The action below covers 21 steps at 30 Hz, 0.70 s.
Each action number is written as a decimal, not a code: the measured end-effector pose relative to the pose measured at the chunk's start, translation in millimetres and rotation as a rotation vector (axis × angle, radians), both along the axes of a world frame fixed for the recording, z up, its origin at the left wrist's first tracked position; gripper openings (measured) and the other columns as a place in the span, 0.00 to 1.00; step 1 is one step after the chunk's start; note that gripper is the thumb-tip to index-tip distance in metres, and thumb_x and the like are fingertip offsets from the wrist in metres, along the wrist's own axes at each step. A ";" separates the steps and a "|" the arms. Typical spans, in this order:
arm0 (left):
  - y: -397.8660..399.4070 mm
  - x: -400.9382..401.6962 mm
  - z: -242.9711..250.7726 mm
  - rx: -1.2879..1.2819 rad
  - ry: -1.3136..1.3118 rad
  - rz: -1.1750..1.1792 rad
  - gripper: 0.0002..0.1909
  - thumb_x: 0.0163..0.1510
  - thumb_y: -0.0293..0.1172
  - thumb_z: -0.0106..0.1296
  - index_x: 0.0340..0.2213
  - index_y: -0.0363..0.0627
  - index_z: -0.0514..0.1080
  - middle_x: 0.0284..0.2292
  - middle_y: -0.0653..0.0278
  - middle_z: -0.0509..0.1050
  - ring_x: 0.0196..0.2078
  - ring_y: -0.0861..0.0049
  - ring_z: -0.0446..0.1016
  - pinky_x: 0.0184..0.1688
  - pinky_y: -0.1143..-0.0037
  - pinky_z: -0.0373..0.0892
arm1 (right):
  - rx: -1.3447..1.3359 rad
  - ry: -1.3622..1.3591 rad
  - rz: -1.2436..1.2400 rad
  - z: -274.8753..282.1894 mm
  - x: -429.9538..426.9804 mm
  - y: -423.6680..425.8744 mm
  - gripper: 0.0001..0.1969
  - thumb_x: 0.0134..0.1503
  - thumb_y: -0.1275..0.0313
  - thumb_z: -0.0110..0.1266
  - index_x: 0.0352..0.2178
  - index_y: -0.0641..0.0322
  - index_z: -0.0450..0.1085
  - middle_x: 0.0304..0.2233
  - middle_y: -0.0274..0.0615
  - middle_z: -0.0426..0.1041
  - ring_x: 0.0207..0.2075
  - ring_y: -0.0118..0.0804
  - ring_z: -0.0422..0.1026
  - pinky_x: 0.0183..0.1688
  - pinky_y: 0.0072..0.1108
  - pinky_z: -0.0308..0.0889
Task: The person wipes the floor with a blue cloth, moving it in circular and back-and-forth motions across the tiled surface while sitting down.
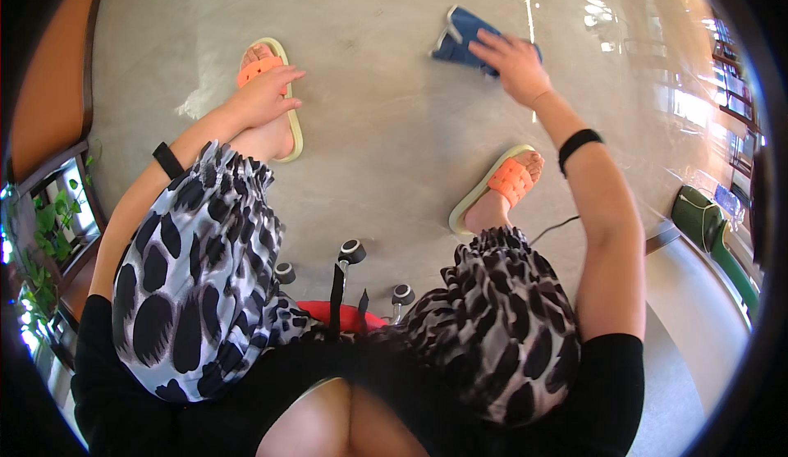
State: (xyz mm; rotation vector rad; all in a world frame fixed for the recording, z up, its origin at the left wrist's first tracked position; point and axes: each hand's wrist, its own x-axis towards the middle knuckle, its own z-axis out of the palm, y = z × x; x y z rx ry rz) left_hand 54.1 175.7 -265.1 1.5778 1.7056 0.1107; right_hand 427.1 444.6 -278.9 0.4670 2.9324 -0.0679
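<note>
On the smooth floor point(369, 125) lies a folded blue cloth point(465, 38) with white edging. My right hand point(511, 66) rests over its right part, palm down and fingers spread; whether the fingers pinch any of the fabric cannot be told. My left hand point(274, 91) hangs above my left foot, near the orange strap of a slide sandal point(255, 70), with its fingers apart and nothing in it. Another orange sandal point(510, 181) with a pale sole is on my right foot. Both of my forearms wear black bands.
Beneath me is a red seat point(345, 315) on casters point(352, 251). A thin dark cable point(554, 228) runs beside my right leg. At the right stands a green object with a handle point(699, 214), near shelving. An orange-brown panel point(52, 75) and a leafy plant point(52, 229) are at the left.
</note>
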 end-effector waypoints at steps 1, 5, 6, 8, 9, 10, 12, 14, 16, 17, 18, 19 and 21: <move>-2.9 -1.4 -4.8 -0.004 -0.004 0.008 0.29 0.48 0.33 0.56 0.52 0.42 0.62 0.52 0.50 0.63 0.55 0.58 0.61 0.57 0.69 0.57 | -0.028 0.093 -0.048 21.0 -12.5 2.8 0.32 0.45 0.81 0.47 0.52 0.39 0.62 0.57 0.30 0.57 0.53 0.43 0.60 0.52 0.34 0.60; 3.5 7.2 -18.0 0.054 0.063 -0.032 0.30 0.47 0.33 0.57 0.52 0.45 0.63 0.54 0.51 0.61 0.57 0.57 0.59 0.59 0.66 0.55 | -0.132 0.241 -0.160 57.5 -14.2 8.9 0.34 0.42 0.84 0.46 0.53 0.42 0.62 0.56 0.32 0.59 0.52 0.45 0.61 0.53 0.32 0.59; 5.0 6.9 -19.0 0.053 0.114 -0.055 0.31 0.47 0.34 0.57 0.53 0.46 0.62 0.55 0.51 0.61 0.57 0.57 0.58 0.59 0.65 0.54 | -0.190 0.362 -0.256 64.4 -9.8 7.1 0.34 0.42 0.83 0.46 0.53 0.44 0.61 0.56 0.34 0.60 0.52 0.47 0.62 0.54 0.31 0.59; -2.4 2.4 -22.2 0.078 0.109 -0.040 0.31 0.47 0.33 0.57 0.53 0.47 0.62 0.55 0.51 0.60 0.57 0.56 0.58 0.60 0.64 0.53 | -0.289 0.542 -0.408 64.7 4.8 2.2 0.34 0.41 0.83 0.48 0.54 0.49 0.60 0.54 0.40 0.61 0.52 0.50 0.62 0.55 0.32 0.57; -2.7 2.3 -25.0 0.114 0.099 -0.038 0.32 0.46 0.33 0.56 0.54 0.48 0.61 0.55 0.51 0.60 0.57 0.55 0.57 0.60 0.62 0.51 | -0.261 0.558 -0.474 59.1 21.4 0.2 0.36 0.42 0.82 0.50 0.56 0.54 0.55 0.53 0.49 0.62 0.53 0.51 0.61 0.56 0.32 0.56; -9.9 -2.3 -26.3 0.115 0.101 -0.036 0.32 0.46 0.33 0.56 0.54 0.48 0.61 0.55 0.51 0.60 0.57 0.55 0.57 0.60 0.62 0.51 | -0.255 0.513 -0.591 46.7 37.6 -5.3 0.38 0.42 0.81 0.51 0.58 0.57 0.52 0.53 0.52 0.60 0.54 0.52 0.60 0.57 0.33 0.55; -10.7 1.2 -36.6 0.110 0.101 0.020 0.32 0.47 0.33 0.56 0.54 0.48 0.60 0.56 0.52 0.59 0.58 0.55 0.56 0.62 0.61 0.48 | -0.191 0.360 -0.824 12.4 102.5 -13.5 0.42 0.42 0.79 0.53 0.60 0.61 0.45 0.55 0.58 0.55 0.55 0.54 0.58 0.58 0.32 0.54; 0.4 10.9 -45.8 0.133 0.062 -0.017 0.32 0.47 0.34 0.55 0.54 0.47 0.60 0.56 0.52 0.58 0.59 0.53 0.55 0.62 0.61 0.48 | -0.301 0.151 -1.098 -24.0 163.3 -37.5 0.46 0.41 0.76 0.55 0.61 0.61 0.41 0.59 0.59 0.48 0.56 0.58 0.57 0.58 0.32 0.55; 2.2 10.0 -41.1 0.138 0.071 -0.035 0.32 0.48 0.35 0.55 0.55 0.47 0.59 0.57 0.53 0.58 0.59 0.52 0.53 0.62 0.61 0.48 | -0.338 -0.076 -1.280 -48.3 185.9 -83.6 0.46 0.41 0.75 0.55 0.61 0.60 0.40 0.61 0.59 0.43 0.57 0.60 0.56 0.57 0.33 0.56; 5.0 11.3 -38.7 0.126 0.088 -0.044 0.32 0.48 0.35 0.55 0.55 0.47 0.59 0.57 0.52 0.57 0.59 0.53 0.54 0.62 0.61 0.47 | -0.200 -0.209 -1.321 -59.1 179.5 -113.6 0.45 0.41 0.74 0.54 0.61 0.59 0.41 0.62 0.58 0.41 0.57 0.60 0.57 0.57 0.33 0.57; 1.6 11.7 -36.0 0.103 0.108 -0.053 0.33 0.48 0.36 0.54 0.55 0.46 0.59 0.57 0.52 0.57 0.59 0.54 0.54 0.62 0.60 0.47 | -0.244 -0.198 -1.393 -58.1 155.1 -127.2 0.44 0.42 0.74 0.54 0.61 0.58 0.42 0.63 0.57 0.40 0.57 0.60 0.57 0.57 0.33 0.57; -4.8 7.0 -34.7 0.096 0.112 -0.063 0.33 0.48 0.36 0.54 0.55 0.46 0.59 0.57 0.52 0.57 0.59 0.54 0.54 0.62 0.60 0.47 | -0.287 -0.184 -1.467 -51.3 123.7 -137.0 0.43 0.42 0.74 0.53 0.60 0.57 0.44 0.63 0.56 0.40 0.57 0.59 0.57 0.57 0.33 0.57; -10.0 -2.7 -38.1 0.114 0.141 -0.062 0.33 0.47 0.38 0.55 0.54 0.45 0.59 0.57 0.52 0.56 0.59 0.56 0.55 0.62 0.60 0.46 | -0.342 -0.072 -1.554 -43.7 73.1 -150.3 0.42 0.41 0.74 0.54 0.59 0.55 0.47 0.63 0.54 0.40 0.58 0.57 0.56 0.57 0.35 0.56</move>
